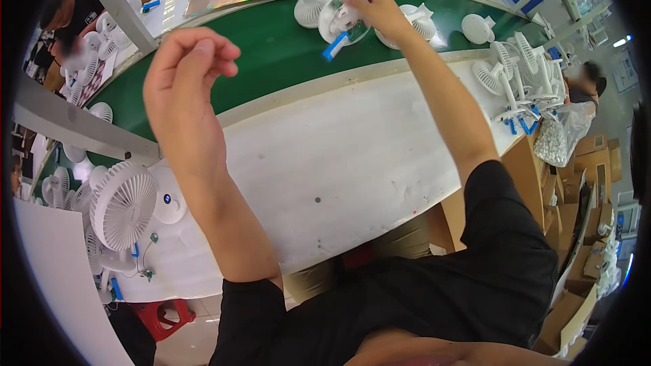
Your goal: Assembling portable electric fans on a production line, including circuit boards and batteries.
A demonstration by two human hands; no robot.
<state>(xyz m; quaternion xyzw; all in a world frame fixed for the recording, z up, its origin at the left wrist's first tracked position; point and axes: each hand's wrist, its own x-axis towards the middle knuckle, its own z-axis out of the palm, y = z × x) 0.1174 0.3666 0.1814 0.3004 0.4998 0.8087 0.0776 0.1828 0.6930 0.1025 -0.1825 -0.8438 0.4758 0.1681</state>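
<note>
My right hand reaches over the green conveyor belt and grips the rim of a round white fan part. A blue battery-like cylinder hangs off its near side. Just behind it, a white fan sits on the belt; to the right of my wrist is another white fan. My left hand is raised above the left part of the white worktable, fingers loosely curled and nothing visible in them.
Assembled white fans stand at the table's left and right. Small green circuit boards with wires lie at the left. A metal post rises on the left. Other people work across the belt and at the far right. Cardboard boxes are stacked at right.
</note>
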